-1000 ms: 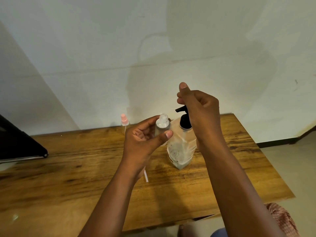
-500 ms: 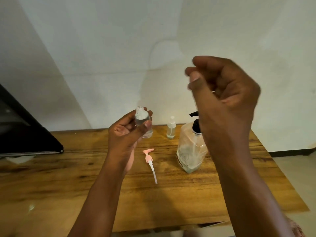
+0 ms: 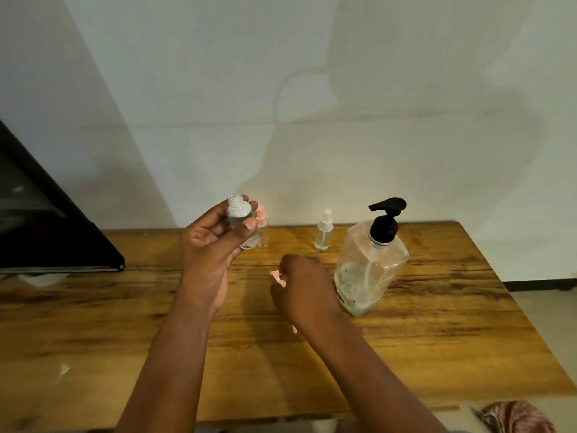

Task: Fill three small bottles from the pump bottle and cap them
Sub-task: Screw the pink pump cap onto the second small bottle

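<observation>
My left hand (image 3: pixel 212 251) holds a small clear uncapped bottle (image 3: pixel 239 218) upright above the table, thumb across its front. My right hand (image 3: pixel 304 282) is down on the wooden table (image 3: pixel 437 323), fingers curled around the pink pump cap (image 3: pixel 278 278) with its dip tube (image 3: pixel 294 329) poking out below the wrist. The large clear pump bottle (image 3: pixel 368 270) with a black pump head stands just right of that hand. A small bottle with a pink cap (image 3: pixel 261 226) stands partly hidden behind the held bottle. A small bottle with a white spray cap (image 3: pixel 324 231) stands near the back edge.
A black slanted panel (image 3: pixel 46 232) fills the left side, resting at the table's left rear. The white wall rises right behind the table. A reddish patterned cloth (image 3: pixel 518 417) shows at the bottom right below the table's front edge.
My right hand dropped from high in front of the camera down to the table and closed around the pink pump cap. My left hand kept holding the small bottle.
</observation>
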